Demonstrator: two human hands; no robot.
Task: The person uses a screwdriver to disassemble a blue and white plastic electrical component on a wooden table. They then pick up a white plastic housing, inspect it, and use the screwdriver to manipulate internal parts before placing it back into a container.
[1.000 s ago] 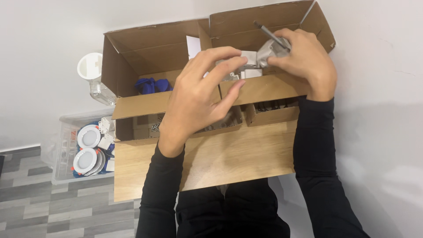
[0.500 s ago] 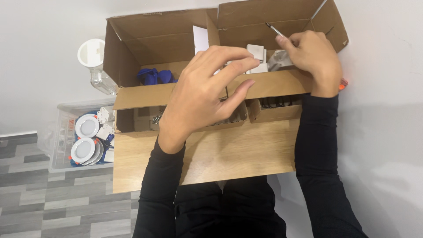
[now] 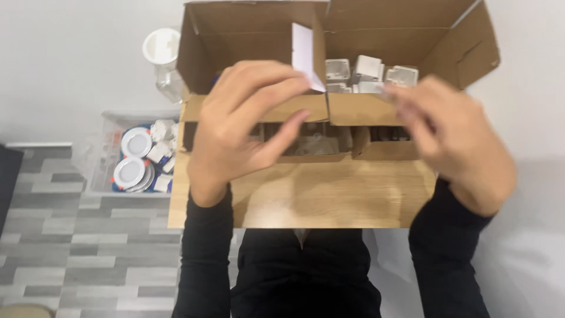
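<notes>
Counter (image 3: pixel 329 203): a small wooden top nearest the person, its bare front strip lying below both wrists.
Left hand (image 3: pixel 244 123): raised over the front of the cardboard box (image 3: pixel 259 41), back toward the camera, fingers loosely curled and partly spread; its fingertips sat at the lower edge of a white card (image 3: pixel 303 53). Whether it pinched the card or merely brushed it could not be told.
Right hand (image 3: pixel 456 138): blurred, hovering over the right front of the box, fingers extended and loosely together; nothing could be made out in its grip.
Inner trays (image 3: pixel 312 141): low cardboard compartments just beyond the palms, holding clear pieces too dim to identify.
White fittings (image 3: pixel 368 73): small white blocks packed in the right rear compartment, just past the right fingertips.
Risk: the upright card looked likely to tip or slip into the box if the left fingertips let go; the right hand, so close to the flap, could knock the packed fittings out of order.
Clear bin (image 3: pixel 109 153): on the floor well left of the left hand, holding round white lamps (image 3: pixel 135 141).
</notes>
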